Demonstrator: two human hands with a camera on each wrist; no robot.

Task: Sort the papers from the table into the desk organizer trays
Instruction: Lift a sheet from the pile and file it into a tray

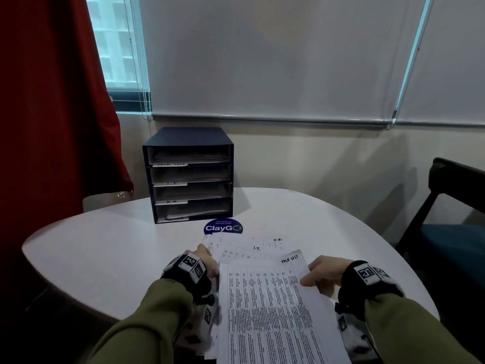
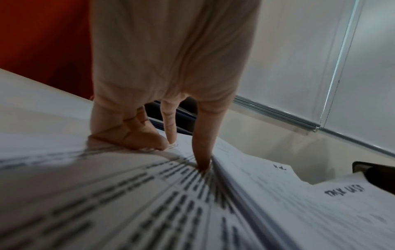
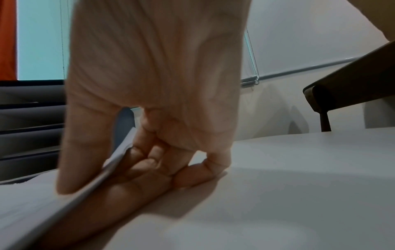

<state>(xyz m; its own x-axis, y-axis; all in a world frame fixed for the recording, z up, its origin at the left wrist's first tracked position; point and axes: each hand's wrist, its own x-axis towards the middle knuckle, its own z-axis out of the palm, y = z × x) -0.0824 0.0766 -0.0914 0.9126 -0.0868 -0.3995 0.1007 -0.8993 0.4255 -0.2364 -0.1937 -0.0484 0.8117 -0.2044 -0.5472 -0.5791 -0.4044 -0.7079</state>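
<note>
Right hand [image 1: 321, 273], lower right of centre in the head view: thumb lies on top of a printed sheet [image 1: 273, 306] headed "TASK LIST", with the other fingers [image 3: 136, 184] curled beneath its right edge, so the sheet is pinched. The right wrist view confirms this: the paper edge runs between thumb and fingers, and the little finger touches the worktop [image 1: 110, 253].

Left hand [image 1: 203, 261], lower left of centre: presses down on the pile of papers [image 1: 244, 249]. The left wrist view shows the index fingertip [image 2: 202, 162] planted on a printed page and the outer fingers folded against the paper; nothing is gripped. Whether the thumb holds anything cannot be told.

The sheet sits tilted on top of the pile, between the two hands, its near end running off the bottom of the frame. Under it the pile is fanned out toward the frame centre; handwritten headings "I.T." and "H.R." show on two lower pages.

Beyond the pile, just touching its far edge, a round blue sticker [image 1: 223, 227] reads "ClayGO". Directly behind that, at centre left, stands the dark organizer [image 1: 187, 174] with four stacked trays, each already holding papers and bearing a white label strip. The top label reads "TASK LIST".

A dark chair [image 1: 451, 206] stands at the right edge, a red curtain [image 1: 52, 101] at upper left.
</note>
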